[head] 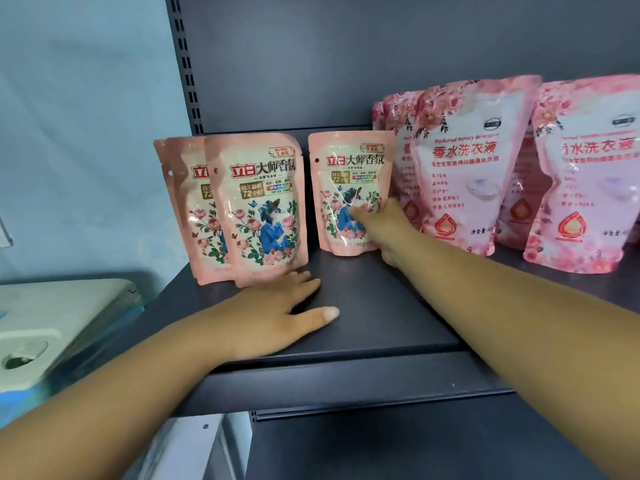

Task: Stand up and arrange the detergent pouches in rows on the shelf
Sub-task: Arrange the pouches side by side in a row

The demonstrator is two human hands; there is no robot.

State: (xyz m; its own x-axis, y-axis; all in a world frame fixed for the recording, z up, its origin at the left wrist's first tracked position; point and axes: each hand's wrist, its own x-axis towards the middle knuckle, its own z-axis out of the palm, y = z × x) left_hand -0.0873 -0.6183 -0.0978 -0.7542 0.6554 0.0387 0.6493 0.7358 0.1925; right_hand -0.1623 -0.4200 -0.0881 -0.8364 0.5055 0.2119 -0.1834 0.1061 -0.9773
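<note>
Detergent pouches stand upright on a dark grey shelf (363, 306), in two kinds. On the left side is a short row of small pink pouches printed with roses: the front one (266, 206) faces forward, with a second (197, 209) tucked just behind it and to its left, and the edge of at least one more showing behind that. A single small pouch (346, 188) of the same kind stands apart to their right, set further back on the shelf. Right of it are the larger pink pouches, again in rows running back: one large pouch (467, 161) at the front of its row with others partly hidden behind, and another large pouch (588, 174) at the right edge of the view.

The left hand (277, 313) lies flat on the shelf surface, fingers straight and spread, holding nothing; its fingertips are just in front of the base of the front small pouch, at or very near touching. The right hand (384, 226) reaches across to the single small pouch, fingers laid against its front lower half and thumb down by its bottom right corner; motion blur makes it unclear whether it actually clasps the pouch or only presses on it. This hand sits between the single pouch and the nearest large one.

A pale green and white object (52, 323) lies left of the shelf, beside a light blue wall (86, 116).
</note>
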